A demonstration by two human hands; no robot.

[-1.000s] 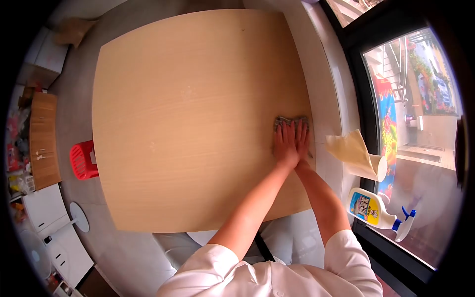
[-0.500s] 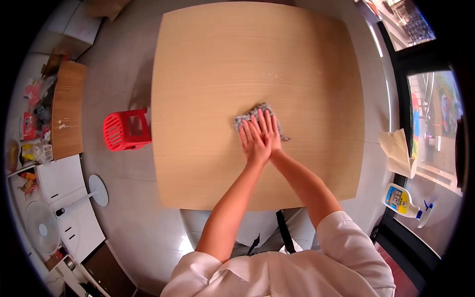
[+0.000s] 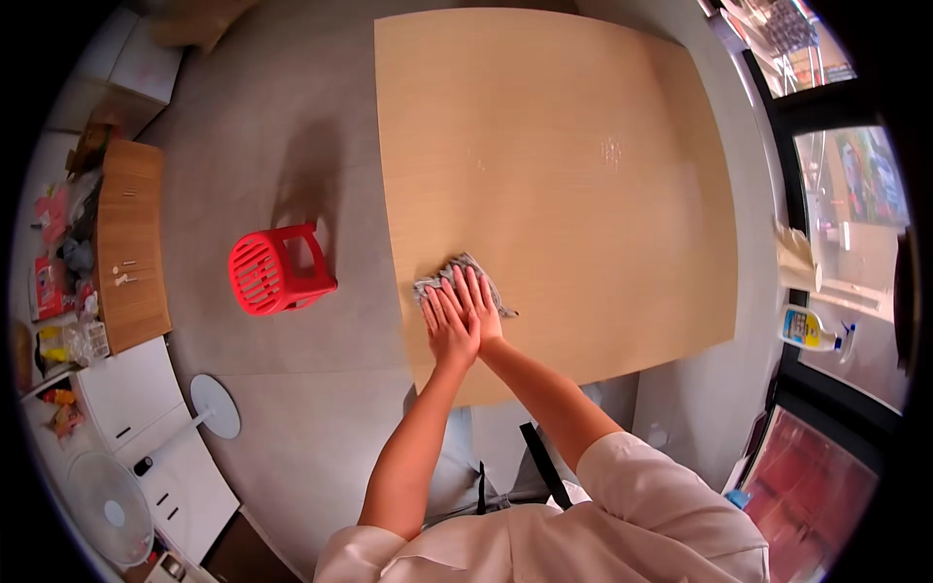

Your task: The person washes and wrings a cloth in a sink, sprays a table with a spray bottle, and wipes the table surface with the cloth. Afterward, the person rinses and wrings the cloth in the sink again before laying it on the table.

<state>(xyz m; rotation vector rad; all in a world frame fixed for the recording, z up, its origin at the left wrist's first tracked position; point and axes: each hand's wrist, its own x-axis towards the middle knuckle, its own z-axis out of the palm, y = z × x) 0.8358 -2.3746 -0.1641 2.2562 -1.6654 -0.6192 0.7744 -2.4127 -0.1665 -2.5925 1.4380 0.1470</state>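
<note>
Both my hands press side by side, palms down, on a crumpled grey cloth (image 3: 425, 288) that lies on a light wood-grain table (image 3: 544, 204). The cloth is near the table's left edge, toward my body. My left hand (image 3: 450, 335) has its fingers stretched out over the cloth's left part. Against it and partly overlapping, my right hand (image 3: 479, 309) lies flat with straight fingers on the middle of the cloth. Much of the cloth is hidden under the hands; its edges stick out around the fingertips and at the right.
On the floor left of the table stands a red plastic stool (image 3: 277, 272). A standing fan (image 3: 112, 510) and cabinets (image 3: 134, 243) line the far left. At the right, a spray bottle (image 3: 807, 328) is near the glass door. Small wet-looking marks (image 3: 610, 152) show on the tabletop.
My hands and the cloth have slid from the table's middle toward its left edge and closer to me. The view has shifted and turned with my body.
</note>
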